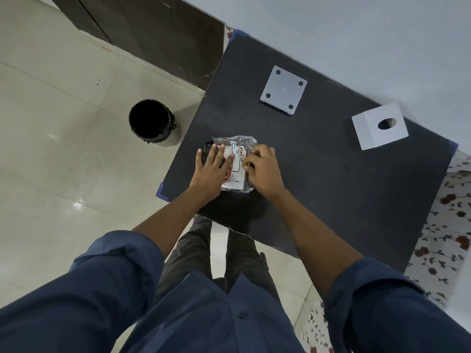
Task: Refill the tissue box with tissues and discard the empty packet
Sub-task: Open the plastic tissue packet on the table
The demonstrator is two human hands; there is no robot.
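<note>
A clear plastic tissue packet (pixel 238 159) with white tissues and red print lies on the black table (pixel 318 174) near its left front corner. My left hand (pixel 212 169) lies flat on the packet's left side, fingers spread. My right hand (pixel 263 169) pinches the packet's right edge with curled fingers. The white tissue box body (pixel 379 126), with an oval hole in its face, stands at the table's far right. A flat white square panel (pixel 283 89) with four holes lies at the table's far middle.
A round bin (pixel 153 122) with a black liner stands on the tiled floor left of the table. Dark cabinets (pixel 142 29) line the far wall. A flowered cloth (pixel 448 225) lies to the right of the table.
</note>
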